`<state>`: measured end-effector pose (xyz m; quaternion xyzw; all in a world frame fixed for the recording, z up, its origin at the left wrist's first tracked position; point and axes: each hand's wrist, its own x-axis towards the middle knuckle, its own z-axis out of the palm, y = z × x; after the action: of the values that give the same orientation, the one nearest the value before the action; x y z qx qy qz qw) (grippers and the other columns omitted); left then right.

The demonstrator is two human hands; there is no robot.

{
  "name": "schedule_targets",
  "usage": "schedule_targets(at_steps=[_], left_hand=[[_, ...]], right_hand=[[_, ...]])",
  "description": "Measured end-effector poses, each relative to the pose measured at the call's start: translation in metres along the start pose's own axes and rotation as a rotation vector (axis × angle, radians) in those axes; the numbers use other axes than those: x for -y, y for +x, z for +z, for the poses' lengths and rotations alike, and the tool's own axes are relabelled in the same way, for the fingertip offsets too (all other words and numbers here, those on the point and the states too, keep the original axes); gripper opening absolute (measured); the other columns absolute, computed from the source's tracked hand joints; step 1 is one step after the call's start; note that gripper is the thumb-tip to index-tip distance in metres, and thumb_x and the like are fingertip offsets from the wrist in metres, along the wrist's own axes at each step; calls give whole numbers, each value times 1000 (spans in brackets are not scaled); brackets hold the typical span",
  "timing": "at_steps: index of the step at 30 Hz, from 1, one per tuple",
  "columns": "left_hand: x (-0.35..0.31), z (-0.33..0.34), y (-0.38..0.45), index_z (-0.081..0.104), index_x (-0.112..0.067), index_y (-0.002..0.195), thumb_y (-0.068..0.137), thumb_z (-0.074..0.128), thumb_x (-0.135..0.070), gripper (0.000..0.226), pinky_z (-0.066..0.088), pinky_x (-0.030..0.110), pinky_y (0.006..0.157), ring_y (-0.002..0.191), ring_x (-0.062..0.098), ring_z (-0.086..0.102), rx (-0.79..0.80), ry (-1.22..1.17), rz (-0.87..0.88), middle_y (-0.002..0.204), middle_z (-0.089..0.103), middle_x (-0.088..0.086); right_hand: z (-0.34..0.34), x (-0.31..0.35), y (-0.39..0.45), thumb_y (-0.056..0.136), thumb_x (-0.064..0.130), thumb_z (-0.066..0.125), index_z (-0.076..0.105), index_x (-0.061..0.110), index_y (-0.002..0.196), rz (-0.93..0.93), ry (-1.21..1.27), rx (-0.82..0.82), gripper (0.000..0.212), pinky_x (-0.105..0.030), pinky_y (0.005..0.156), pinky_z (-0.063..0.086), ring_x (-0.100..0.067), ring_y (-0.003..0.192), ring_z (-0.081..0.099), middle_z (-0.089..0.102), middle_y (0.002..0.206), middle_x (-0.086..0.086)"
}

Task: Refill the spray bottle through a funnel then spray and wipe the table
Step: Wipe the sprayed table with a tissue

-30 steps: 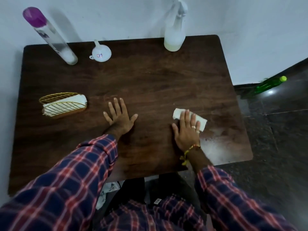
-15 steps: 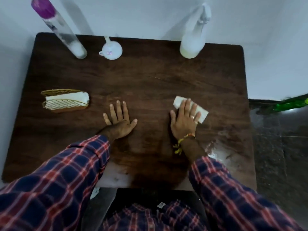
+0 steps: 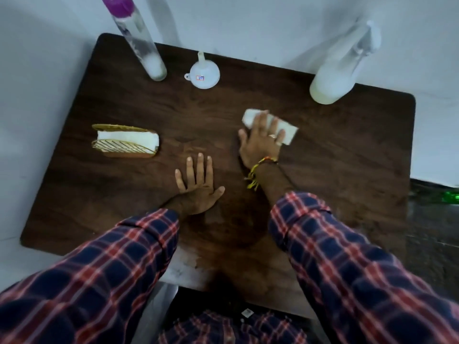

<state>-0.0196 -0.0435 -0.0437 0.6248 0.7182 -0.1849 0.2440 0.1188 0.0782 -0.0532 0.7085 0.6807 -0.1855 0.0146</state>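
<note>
White and folded, the tissue lies flat on the dark wooden tabletop, right of the middle and a little toward the far side. The right hand presses down on it with straight, spread fingers; nothing is curled round it, so the grip is wide, a flat palm covering the tissue's middle while both of its ends stick out on either side. A ring shows on one finger and a yellow and red thread band sits at the wrist.

The left hand rests palm down on the bare wood, nearer and to the left, fingers straight and fanned, its grip wide too and holding nothing. It lies apart from the right hand.

The spray bottle stands upright at the far right edge, against the wall, with pale milky liquid in its lower part. The white funnel sits mouth down, spout up, at the far side left of centre, just beside a tall clear bottle with a purple cap. On the left stands a gold wire holder with white napkins in it, well apart from both hands.

A wet, pale patch shines at the near edge. Both sleeves are dark blue plaid with red lines. Something green lies on the floor at the right, too blurred to tell.
</note>
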Motion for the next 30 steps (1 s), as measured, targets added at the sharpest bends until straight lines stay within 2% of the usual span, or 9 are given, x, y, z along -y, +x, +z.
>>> schedule_targets(at_steps=[3,6,9,13,19,21,24,27,30], left_hand=[[-1,5,-1,-16,-19,152,77,-1,-66,90,-8,61,113,147,31,-19,-34,3,-12,160,-22,6],[0,4,2,-19,-22,151,82,2,-65,84,-12,60,112,146,29,-24,-10,-56,-18,159,-26,4],[4,1,4,-25,-24,149,96,19,-58,77,-17,58,112,141,27,-35,94,-114,7,155,-36,0],[1,-2,3,-26,-23,149,97,19,-56,76,-16,58,112,142,27,-34,102,-102,20,155,-36,1],[-4,2,-4,5,-17,155,82,-10,-63,88,5,65,112,149,34,1,-73,-27,-34,163,-1,9],[-2,1,-2,-5,-19,154,83,-5,-63,84,-2,64,112,149,32,-11,-40,-34,-8,162,-13,7],[0,2,0,-16,-21,153,96,15,-57,74,-9,61,114,146,29,-23,-3,-62,9,159,-26,4],[0,-5,-3,-18,-21,152,98,18,-55,73,-12,59,114,145,28,-26,49,-89,26,159,-28,3],[9,-14,-7,-16,-23,153,99,20,-52,71,-14,57,115,145,25,-28,65,-169,84,159,-28,1]], right_hand=[[20,7,-57,100,49,23,9,12,157,-226,-110,67,69,-59,119,5,-35,152,3,4,166,-7],[29,-21,-124,98,48,22,20,13,156,-289,-134,57,68,-59,119,14,-33,151,11,14,165,-7],[25,-64,-135,98,48,24,22,13,156,-55,-102,22,67,-59,118,16,-33,150,16,16,164,-6],[9,-61,-72,101,46,31,16,10,156,196,11,-46,68,-63,118,10,-37,151,9,10,165,-9],[27,-13,-129,102,44,24,11,13,157,-161,-103,80,65,-62,118,12,-35,152,4,6,166,-8],[38,-21,-182,99,46,25,20,13,156,-189,-95,63,66,-62,116,20,-34,151,12,15,165,-7],[45,-60,-234,97,49,23,25,14,155,62,-60,45,67,-61,117,21,-33,150,18,22,163,-5],[36,-78,-226,100,48,23,17,11,157,382,53,22,68,-62,118,14,-36,151,11,11,165,-8],[35,-48,-203,98,51,21,18,9,156,359,66,-5,72,-64,116,15,-39,150,12,13,164,-11]])
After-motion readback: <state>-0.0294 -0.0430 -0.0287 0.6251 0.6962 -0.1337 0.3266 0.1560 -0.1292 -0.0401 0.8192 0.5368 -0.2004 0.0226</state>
